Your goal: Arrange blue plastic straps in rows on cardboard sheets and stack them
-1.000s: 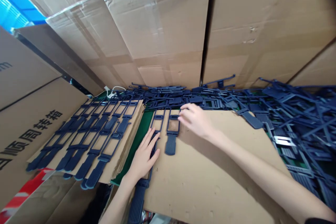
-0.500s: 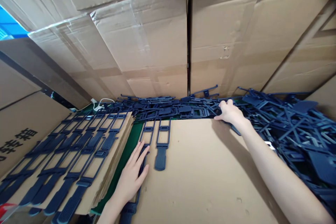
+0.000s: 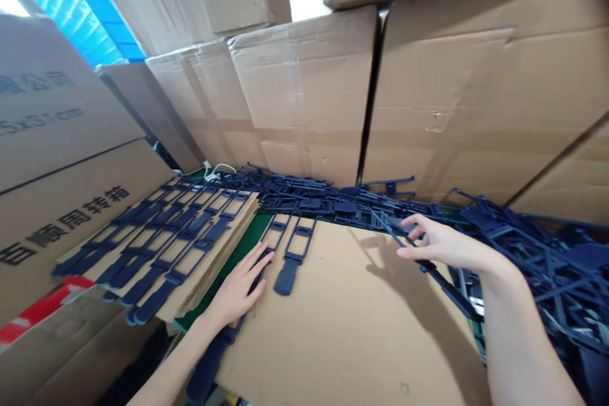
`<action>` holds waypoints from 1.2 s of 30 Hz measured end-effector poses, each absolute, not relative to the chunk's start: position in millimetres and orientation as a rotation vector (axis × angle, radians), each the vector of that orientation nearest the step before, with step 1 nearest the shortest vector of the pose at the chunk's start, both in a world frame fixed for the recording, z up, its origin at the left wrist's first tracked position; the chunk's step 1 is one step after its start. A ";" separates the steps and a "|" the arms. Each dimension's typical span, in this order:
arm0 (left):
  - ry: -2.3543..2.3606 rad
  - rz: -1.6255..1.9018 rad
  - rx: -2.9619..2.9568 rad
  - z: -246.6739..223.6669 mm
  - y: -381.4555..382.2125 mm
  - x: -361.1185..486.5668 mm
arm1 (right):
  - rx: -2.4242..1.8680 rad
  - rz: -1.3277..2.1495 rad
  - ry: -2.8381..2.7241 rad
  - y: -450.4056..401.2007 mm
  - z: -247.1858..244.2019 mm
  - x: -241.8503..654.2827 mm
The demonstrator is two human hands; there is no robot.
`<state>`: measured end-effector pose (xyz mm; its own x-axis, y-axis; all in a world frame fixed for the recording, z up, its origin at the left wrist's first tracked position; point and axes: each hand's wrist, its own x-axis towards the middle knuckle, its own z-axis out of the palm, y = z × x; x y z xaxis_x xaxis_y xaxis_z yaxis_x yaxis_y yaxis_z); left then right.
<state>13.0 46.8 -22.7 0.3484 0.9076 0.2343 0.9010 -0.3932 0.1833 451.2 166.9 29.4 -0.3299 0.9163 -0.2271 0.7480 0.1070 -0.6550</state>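
My left hand lies with fingers stretched over a dark blue plastic frame at the left edge of a cardboard sheet. Beside it on the sheet lies a second such frame, with a ribbed tongue at its near end. My right hand is closed on a long dark blue plastic frame, raised and slanted over the sheet's right side. Its shadow falls on the cardboard. Part of this piece is hidden behind the fingers.
A heap of dark blue frames runs along the back and right. To the left, a stack of cardboard sheets carries rows of frames. Large cardboard boxes wall off the back. A white cable lies at the back left.
My right hand has come away from the heap with a plastic frame in its fingers. My left hand stays on its frame. The view has swung to the left.
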 end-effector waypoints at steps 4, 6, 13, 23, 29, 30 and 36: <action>1.724 0.392 2.569 -24.4 44.2 13.0 | -1.586 0.942 -2.329 149.2 36.0 408.4; 1.769 0.321 2.570 -25.7 43.4 13.0 | -1.563 0.840 -2.469 135.9 36.0 386.4; 1.791 0.239 2.595 -30.0 43.0 13.8 | -1.631 0.485 -2.632 60.3 15.1 326.3; 1.816 0.252 2.625 -36.2 46.4 10.8 | -1.869 0.533 -2.316 24.2 -9.3 244.2; 1.771 0.304 2.581 -37.9 47.5 8.9 | -1.809 0.501 -2.376 33.9 -3.6 250.2; 1.764 0.316 2.573 -38.0 47.7 8.6 | -1.772 0.507 -2.405 34.7 -2.8 251.8; 1.756 0.313 2.536 -36.7 46.6 9.3 | -1.664 0.400 -2.571 45.1 2.0 256.9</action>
